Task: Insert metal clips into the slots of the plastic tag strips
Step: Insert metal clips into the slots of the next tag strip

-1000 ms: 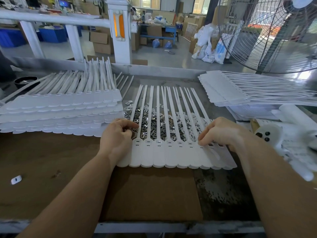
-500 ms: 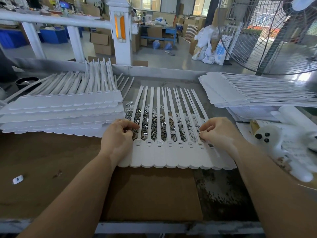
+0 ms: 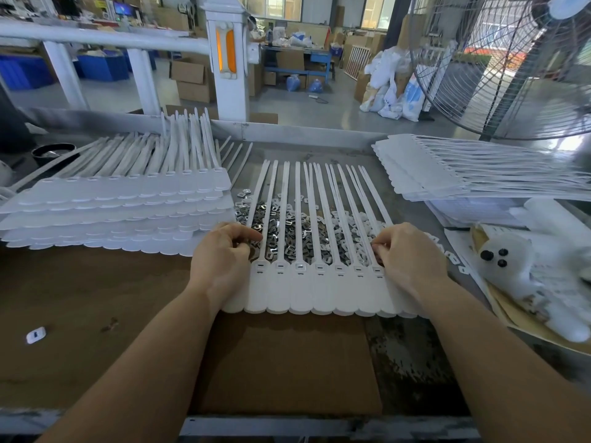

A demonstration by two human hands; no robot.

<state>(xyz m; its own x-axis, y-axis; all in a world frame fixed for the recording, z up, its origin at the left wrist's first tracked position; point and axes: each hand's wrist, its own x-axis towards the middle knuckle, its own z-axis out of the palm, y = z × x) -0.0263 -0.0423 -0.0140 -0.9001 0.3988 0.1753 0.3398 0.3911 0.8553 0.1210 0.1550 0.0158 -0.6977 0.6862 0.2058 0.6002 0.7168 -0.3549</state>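
A joined strip of white plastic tags (image 3: 319,292) lies across the middle of the bench, its long tails pointing away from me. Several of its slots show a clip seated in them. Under the tails lies a heap of small metal clips (image 3: 287,231). My left hand (image 3: 220,260) rests on the strip's left end, thumb and fingers curled together and pinching at the clips by the heap's edge. My right hand (image 3: 409,260) sits on the strip's right end with its fingertips curled down, pinching a clip by the rightmost visible slot. The clips themselves are mostly hidden by the fingers.
Stacked tag strips (image 3: 121,215) fill the bench to the left, and another stack (image 3: 447,177) lies at the back right. White bagged goods (image 3: 524,270) sit at the right edge. A loose white piece (image 3: 35,334) lies on the brown cardboard (image 3: 281,362). A large fan (image 3: 511,65) stands behind.
My right hand has shifted slightly up and inward along the strip's right end. My left hand has stayed at the left end by the clips.
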